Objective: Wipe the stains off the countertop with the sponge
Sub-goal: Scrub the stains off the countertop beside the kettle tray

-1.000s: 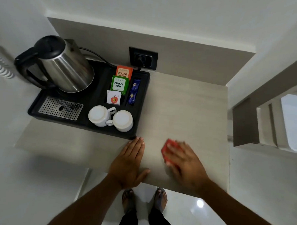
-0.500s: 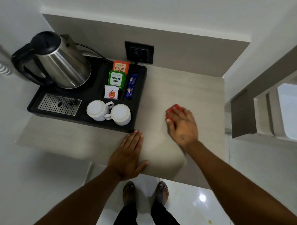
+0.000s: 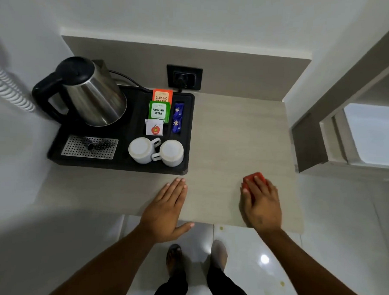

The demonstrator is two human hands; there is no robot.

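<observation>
A red sponge (image 3: 252, 177) lies flat on the pale wood-grain countertop (image 3: 229, 135), toward its front right. My right hand (image 3: 261, 203) presses down on it with the fingers spread over its top, so only the sponge's far edge shows. My left hand (image 3: 165, 209) rests palm down on the countertop's front edge, fingers together and holding nothing, just in front of the black tray. I cannot make out any stains on the surface.
A black tray (image 3: 185, 133) fills the countertop's left half, carrying a steel kettle (image 3: 93, 98), two upturned white cups (image 3: 155, 151) and tea sachets (image 3: 159, 111). A wall socket (image 3: 184, 77) sits behind. A grey wall and frame (image 3: 309, 141) bound the right side.
My right hand slid the sponge away from the front edge to mid-counter, then back toward me and to the right. My left hand stayed planted on the front edge.
</observation>
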